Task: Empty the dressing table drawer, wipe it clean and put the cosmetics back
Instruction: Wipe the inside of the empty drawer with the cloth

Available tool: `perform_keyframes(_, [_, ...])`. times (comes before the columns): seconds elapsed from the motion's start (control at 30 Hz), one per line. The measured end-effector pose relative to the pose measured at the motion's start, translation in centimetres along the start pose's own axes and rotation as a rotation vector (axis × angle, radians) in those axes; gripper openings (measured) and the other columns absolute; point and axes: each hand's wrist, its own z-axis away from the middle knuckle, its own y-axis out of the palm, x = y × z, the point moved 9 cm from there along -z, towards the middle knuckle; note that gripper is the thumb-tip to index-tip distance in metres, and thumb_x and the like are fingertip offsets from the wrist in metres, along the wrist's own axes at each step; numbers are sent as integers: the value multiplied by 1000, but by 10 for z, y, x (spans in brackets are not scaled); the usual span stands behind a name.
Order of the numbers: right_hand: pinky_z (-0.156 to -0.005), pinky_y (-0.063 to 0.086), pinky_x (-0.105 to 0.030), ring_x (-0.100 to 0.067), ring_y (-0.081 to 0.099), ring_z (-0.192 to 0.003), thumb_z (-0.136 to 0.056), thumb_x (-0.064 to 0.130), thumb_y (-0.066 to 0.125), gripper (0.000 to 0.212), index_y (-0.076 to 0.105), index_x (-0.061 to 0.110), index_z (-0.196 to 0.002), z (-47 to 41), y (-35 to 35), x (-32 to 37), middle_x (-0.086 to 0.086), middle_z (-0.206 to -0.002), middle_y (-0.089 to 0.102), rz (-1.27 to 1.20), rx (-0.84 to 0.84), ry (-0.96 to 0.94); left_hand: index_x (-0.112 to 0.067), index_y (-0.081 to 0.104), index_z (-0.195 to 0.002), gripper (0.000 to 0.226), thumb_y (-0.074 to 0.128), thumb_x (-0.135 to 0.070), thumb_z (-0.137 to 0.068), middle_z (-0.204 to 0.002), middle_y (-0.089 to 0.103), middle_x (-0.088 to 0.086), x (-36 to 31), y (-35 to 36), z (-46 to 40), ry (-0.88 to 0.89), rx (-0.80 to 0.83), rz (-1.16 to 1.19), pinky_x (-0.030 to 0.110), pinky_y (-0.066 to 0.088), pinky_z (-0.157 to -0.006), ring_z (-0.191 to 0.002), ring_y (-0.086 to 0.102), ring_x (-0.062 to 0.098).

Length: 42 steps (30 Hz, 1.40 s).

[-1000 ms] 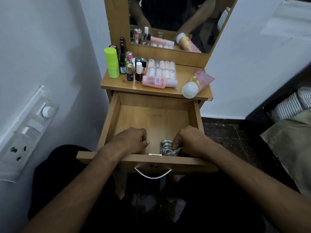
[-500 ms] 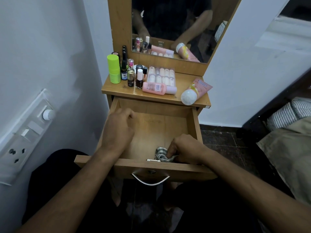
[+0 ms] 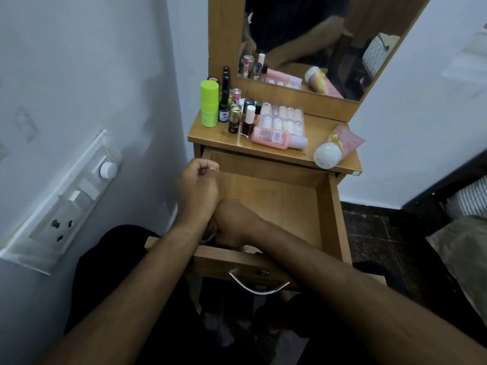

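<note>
The wooden drawer (image 3: 284,201) stands pulled out, its floor bare. My right hand (image 3: 234,222) is low in the drawer's front left corner, fist closed on a cloth (image 3: 210,234) of which only a scrap shows under the fingers. My left hand (image 3: 197,191) hovers over the drawer's left wall, fingers curled with nothing in them. On the dressing table top (image 3: 311,154) are a green bottle (image 3: 209,104), small nail polish bottles (image 3: 247,122), a clear box of false nails (image 3: 283,118), a pink bottle (image 3: 274,137) lying down and a pink tube (image 3: 334,146) with a white cap.
A mirror (image 3: 303,43) rises behind the table top. A switchboard (image 3: 60,201) sticks out of the white wall on the left. A metal handle (image 3: 259,287) hangs on the drawer front. Striped bedding (image 3: 469,196) lies at the right over dark floor tiles (image 3: 369,227).
My right hand slid the cloth from the drawer's front middle to its front left corner. My left hand rose off the drawer floor and curled up above the left wall.
</note>
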Motion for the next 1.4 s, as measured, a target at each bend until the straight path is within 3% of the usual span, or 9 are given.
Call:
perform_keyframes(0.07, [-69,36,-28,-20,53,-75,-91,12,63,35,49,17,-59,-3,1,-1,-15,-95,73,15,24,-2,-26,70,-82,19,59,-13,-91,-89,72,-7,2,0,-3,-1,-4,46,28,50,-79,-90,65,11])
perform_keyframes(0.13, [-71,43,-25,-20,64,-82,-85,6,66,14,74,14,-76,-1,3,-5,-5,-98,77,-67,-7,-6,-29,69,-77,19,58,-18,-87,-87,73,-6,5,2,-5,-8,3,90,37,55,-86,-93,68,18])
perform_keyframes(0.2, [-73,47,-24,-21,69,-90,-82,4,69,23,81,17,-97,3,5,-7,1,-100,78,-128,-50,4,-29,69,-77,21,57,-17,-89,-86,72,-6,6,4,-6,3,26,85,41,56,-89,-94,68,19])
perform_keyframes(0.5, [-71,52,-34,-27,67,-90,-88,21,71,17,72,11,-103,6,0,-12,-8,-103,72,-70,-154,96,-20,70,-84,23,52,-15,-98,-88,71,-2,4,6,-2,-23,42,100,25,47,-77,-92,66,13])
perform_keyframes(0.73, [-61,48,-29,-13,56,-68,-95,19,61,9,65,19,-87,-25,-35,-47,1,-86,62,30,-441,218,-22,69,-82,24,51,-17,-98,-87,71,-3,2,5,-1,-32,48,78,32,53,-84,-93,66,16])
perform_keyframes(0.93, [-68,50,-36,-27,65,-89,-95,13,58,14,69,12,-104,-44,-47,-71,-10,-101,67,148,-492,236,-24,67,-81,26,51,-14,-99,-86,69,-4,2,7,-3,-39,64,112,25,49,-76,-89,65,13])
perform_keyframes(1.13, [-68,43,-28,-24,64,-99,-93,16,62,29,66,20,-121,-50,-36,-87,-6,-112,66,173,-468,158,-25,67,-82,25,52,-15,-99,-87,69,-5,1,9,-5,-26,95,108,21,46,-72,-88,65,9])
perform_keyframes(1.3, [-66,37,-27,-14,57,-85,-93,20,63,21,67,18,-114,-44,-36,-88,-2,-104,64,120,-428,197,-28,66,-85,21,55,-19,-100,-89,68,-8,-3,12,-3,27,122,-12,15,45,-67,-86,63,5])
perform_keyframes(1.4, [-63,39,-27,-15,59,-82,-90,19,66,14,68,19,-104,-28,-29,-81,0,-99,61,110,-378,176,-25,64,-93,15,53,-19,-101,-90,60,-14,-4,24,0,168,204,-355,10,35,-64,-80,55,-1])
